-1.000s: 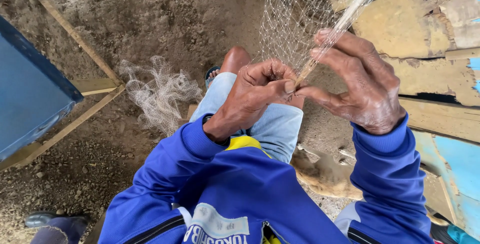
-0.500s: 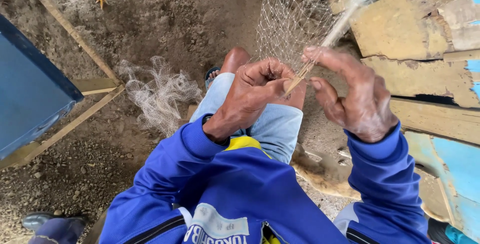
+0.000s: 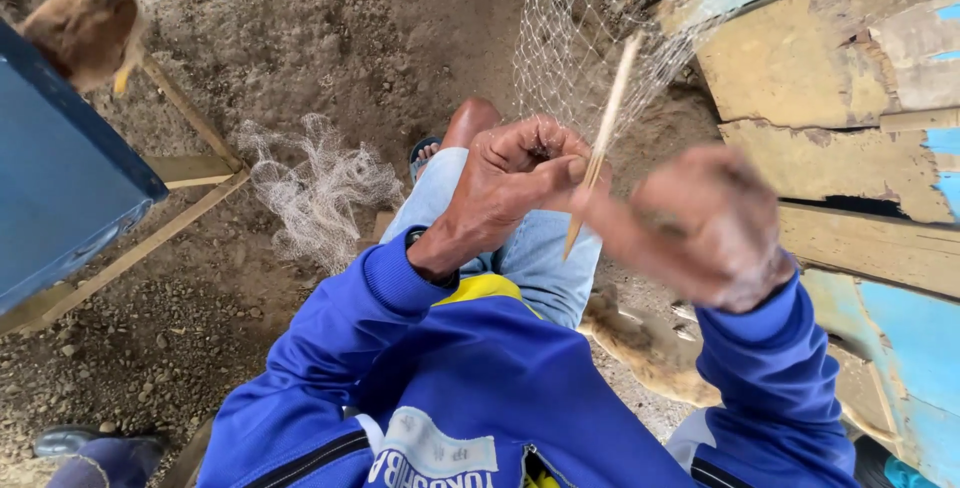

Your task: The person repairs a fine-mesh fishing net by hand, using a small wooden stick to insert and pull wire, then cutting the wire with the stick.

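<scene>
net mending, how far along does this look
Done: hard to tell; a loose heap of net lies on the dirt. In hand: the left hand pinches the hanging net while the blurred right hand works a thin pale netting needle. Left: the stretch of mesh above the hands, unjudgeable.

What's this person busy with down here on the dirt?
A person in a blue jacket sits working on a fine pale fishing net stretched in front of them. The left hand pinches the mesh, while the right hand, blurred, holds a thin wooden netting needle. More bunched net lies on the ground.
</scene>
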